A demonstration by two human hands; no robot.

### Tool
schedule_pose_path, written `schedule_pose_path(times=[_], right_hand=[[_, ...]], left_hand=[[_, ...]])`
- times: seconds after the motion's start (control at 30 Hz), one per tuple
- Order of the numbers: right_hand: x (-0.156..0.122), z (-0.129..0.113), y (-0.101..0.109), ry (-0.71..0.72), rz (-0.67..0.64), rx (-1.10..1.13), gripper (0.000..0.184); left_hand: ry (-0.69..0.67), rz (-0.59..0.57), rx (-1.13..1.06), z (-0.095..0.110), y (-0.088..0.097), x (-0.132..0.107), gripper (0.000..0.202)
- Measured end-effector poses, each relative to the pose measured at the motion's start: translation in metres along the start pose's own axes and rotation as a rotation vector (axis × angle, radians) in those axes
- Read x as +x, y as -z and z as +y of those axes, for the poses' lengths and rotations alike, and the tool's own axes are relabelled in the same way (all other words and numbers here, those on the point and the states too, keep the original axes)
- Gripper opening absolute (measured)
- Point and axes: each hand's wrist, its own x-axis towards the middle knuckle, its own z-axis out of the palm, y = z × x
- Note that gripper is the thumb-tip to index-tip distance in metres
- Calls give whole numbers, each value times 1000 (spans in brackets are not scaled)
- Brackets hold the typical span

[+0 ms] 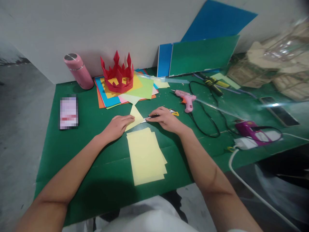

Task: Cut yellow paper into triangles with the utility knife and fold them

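1 green-covered table (106,164) stands against a plain, pale wall (135,25); beyond the table's left end lies grey floor (21,103) with patchy marks, and soft light leaves 1 broad, dark shadow (108,193) near the front edge

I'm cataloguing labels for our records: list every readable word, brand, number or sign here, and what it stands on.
No text is readable.
Pink bottle: possible small mark near its base, too small to read.
Pixelated rectangular item: obscured, illegible.
Folded yellow paper: no writing visible.
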Motion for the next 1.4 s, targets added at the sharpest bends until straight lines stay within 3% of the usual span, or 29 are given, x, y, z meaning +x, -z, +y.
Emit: schedule_pose_path(times=[1.4], right_hand=[[1, -16, -2, 34, -47, -62, 45]], left_hand=[[3, -50, -17, -3, 2, 1, 41]])
